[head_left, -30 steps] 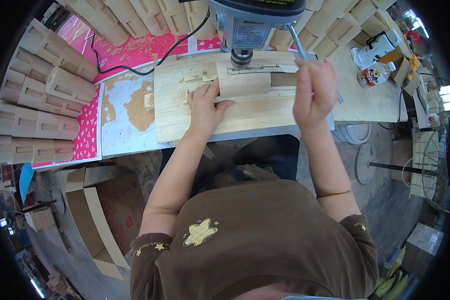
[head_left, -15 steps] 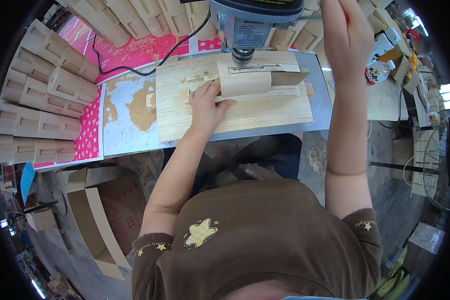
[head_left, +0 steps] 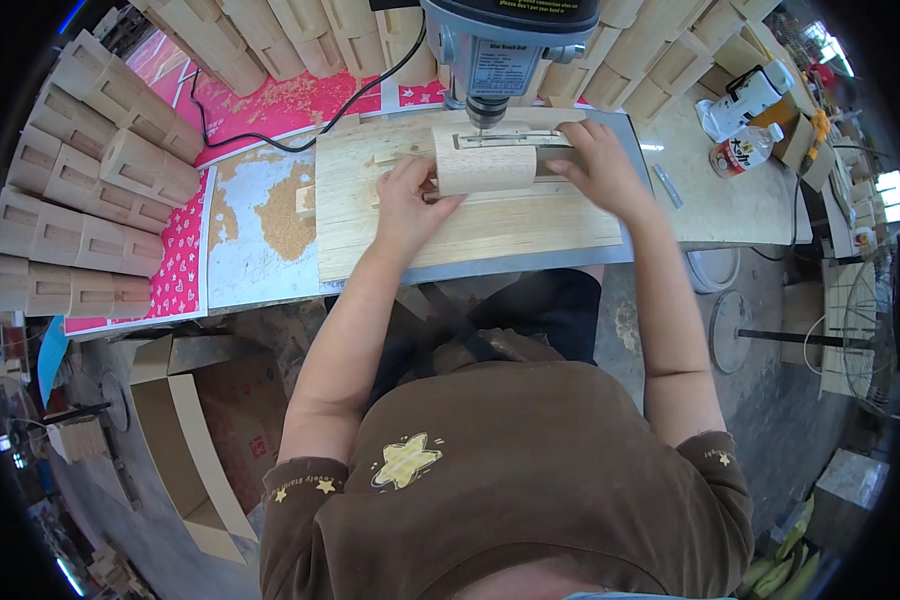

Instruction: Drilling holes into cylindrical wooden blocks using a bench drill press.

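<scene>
A pale, round-sided wooden block [head_left: 485, 170] lies in a wooden jig under the chuck [head_left: 487, 110] of a bench drill press [head_left: 505, 65]. My left hand [head_left: 408, 207] is at the block's left end, with the thumb along its near lower edge and the fingers curled behind. At the other end, my right hand [head_left: 607, 170] has its fingers and thumb closed around the right part of the jig, by a thin metal strip [head_left: 520, 138]. Its fingertips are partly hidden there. The jig is mounted on a flat wooden board [head_left: 470, 235].
Rows of similar wooden blocks [head_left: 80, 240] stand at the left and along the back. A black cable [head_left: 270, 147] crosses the sawdust-strewn pink sheet. A plastic bottle [head_left: 745, 150] and a white container [head_left: 755, 90] stand on the right. An open cardboard box [head_left: 210, 450] is on the floor.
My right hand has come down from beside the drill press head to the jig's right end. The block has shifted slightly left, with my left hand still at its left end.
</scene>
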Available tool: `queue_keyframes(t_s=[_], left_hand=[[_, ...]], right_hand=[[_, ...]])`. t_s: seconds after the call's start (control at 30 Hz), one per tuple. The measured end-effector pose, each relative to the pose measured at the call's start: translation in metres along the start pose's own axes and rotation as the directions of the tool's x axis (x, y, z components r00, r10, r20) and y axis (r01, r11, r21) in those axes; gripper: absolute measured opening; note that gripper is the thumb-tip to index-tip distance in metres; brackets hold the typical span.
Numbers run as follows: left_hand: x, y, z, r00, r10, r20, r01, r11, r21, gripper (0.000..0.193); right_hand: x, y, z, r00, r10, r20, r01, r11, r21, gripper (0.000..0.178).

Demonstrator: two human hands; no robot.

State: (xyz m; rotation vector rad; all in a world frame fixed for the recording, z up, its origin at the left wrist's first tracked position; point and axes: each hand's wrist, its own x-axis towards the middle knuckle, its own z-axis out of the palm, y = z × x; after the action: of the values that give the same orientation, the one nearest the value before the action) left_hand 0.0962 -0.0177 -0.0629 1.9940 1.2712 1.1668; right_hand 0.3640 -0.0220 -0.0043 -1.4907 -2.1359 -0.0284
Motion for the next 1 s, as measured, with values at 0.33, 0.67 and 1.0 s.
queue_keyframes(t_s=[0.33, 0.67, 1.0], left_hand=[[-0.053, -0.006, -0.126, 0.997, -0.08, -0.001, 0.078, 0.979, -0.191, 0.028], [-0.045, 0.016, -0.113, 0.664, -0.727, 0.176, 0.666, 0.468, -0.581, 0.028], [-0.031, 0.034, -0.117, 0.647, -0.722, 0.243, 0.746, 0.533, -0.4, 0.036]], right_hand=[[-0.025, -0.017, -0.011, 0.996, 0.025, 0.089, -0.024, 1.0, -0.011, 0.027], [-0.029, -0.045, -0.009, 0.995, -0.05, 0.089, 0.042, 0.995, 0.096, 0.028], [-0.034, -0.042, -0.011, 0.993, -0.03, 0.112, 0.016, 0.993, 0.12, 0.027]])
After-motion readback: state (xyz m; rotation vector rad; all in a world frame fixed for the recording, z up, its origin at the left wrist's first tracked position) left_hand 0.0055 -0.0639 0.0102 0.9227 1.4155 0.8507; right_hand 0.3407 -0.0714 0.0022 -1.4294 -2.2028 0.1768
